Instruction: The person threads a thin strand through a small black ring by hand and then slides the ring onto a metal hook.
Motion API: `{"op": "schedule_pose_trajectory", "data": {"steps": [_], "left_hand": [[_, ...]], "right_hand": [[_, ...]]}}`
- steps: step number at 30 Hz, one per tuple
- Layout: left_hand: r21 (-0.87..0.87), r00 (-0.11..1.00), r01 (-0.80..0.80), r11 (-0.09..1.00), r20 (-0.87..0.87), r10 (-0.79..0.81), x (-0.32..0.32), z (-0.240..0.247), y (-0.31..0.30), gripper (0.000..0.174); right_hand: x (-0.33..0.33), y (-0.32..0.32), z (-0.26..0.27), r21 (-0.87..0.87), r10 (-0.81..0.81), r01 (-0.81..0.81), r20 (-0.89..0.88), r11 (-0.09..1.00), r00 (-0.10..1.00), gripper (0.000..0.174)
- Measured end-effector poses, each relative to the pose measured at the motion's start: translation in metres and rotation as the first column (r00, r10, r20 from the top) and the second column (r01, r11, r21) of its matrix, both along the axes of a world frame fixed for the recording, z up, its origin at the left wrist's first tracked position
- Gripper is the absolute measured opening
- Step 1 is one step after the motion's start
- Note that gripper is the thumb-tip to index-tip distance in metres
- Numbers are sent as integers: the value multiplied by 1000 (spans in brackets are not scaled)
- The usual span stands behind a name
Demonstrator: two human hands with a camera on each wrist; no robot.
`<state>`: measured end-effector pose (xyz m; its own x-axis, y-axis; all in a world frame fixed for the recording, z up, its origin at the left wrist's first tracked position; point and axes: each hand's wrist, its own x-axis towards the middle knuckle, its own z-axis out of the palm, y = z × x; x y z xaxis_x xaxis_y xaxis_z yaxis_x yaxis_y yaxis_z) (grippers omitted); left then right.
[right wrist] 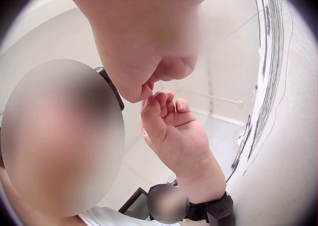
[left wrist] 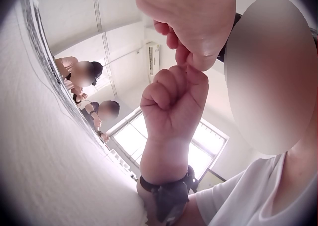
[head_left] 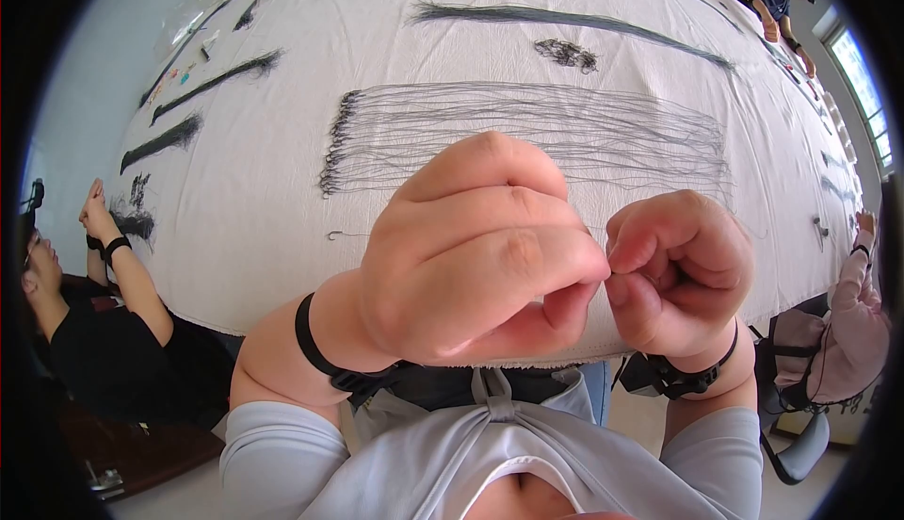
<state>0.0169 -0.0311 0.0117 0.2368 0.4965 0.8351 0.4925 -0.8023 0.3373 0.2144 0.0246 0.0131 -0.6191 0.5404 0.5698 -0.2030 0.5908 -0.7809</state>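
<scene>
Raised over the near edge of the table, my left hand (head_left: 480,256) and right hand (head_left: 683,266) meet fingertip to fingertip. Thumb and forefinger of each pinch a thin dark strand, mostly hidden by the fingers. Both wrist views also show the fingertips brought together, with the other fingers of the right hand (left wrist: 169,104) curled. Below the hands, a single strand (head_left: 336,235) with a hooked end lies on the white cloth. Beyond it stretches a row of thin strands (head_left: 527,110), their dark looped ends (head_left: 337,143) lined up at the left.
A long dark bundle of strands (head_left: 565,17) and a tangled dark heap (head_left: 567,54) lie farther back. Shorter bundles (head_left: 165,141) are at the left. Other people sit around the table, one at the left (head_left: 104,332) and one at the right (head_left: 847,332).
</scene>
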Motion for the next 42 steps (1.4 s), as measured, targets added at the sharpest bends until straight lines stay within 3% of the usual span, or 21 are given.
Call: {"op": "schedule_pose_trajectory", "data": {"steps": [17,26,33,36,42], "left_hand": [[-16,1000,14,1000,3,-14,0,2,0,29],[-108,992,90,990,100,-79,1,3,2,28],[-68,998,41,997,53,-38,1,3,2,27],[-55,998,41,998,49,-38,1,2,2,26],[-85,992,96,992,88,-89,-2,3,4,22]], "right_hand": [[0,0,1,-21,8,-8,-2,1000,1000,17],[0,-1,0,-39,1,-1,-5,999,1000,17],[0,-3,3,-53,-32,34,38,998,999,18],[1,0,3,43,-42,39,55,998,998,19],[-3,-1,-1,48,-51,51,-2,998,999,20]]}}
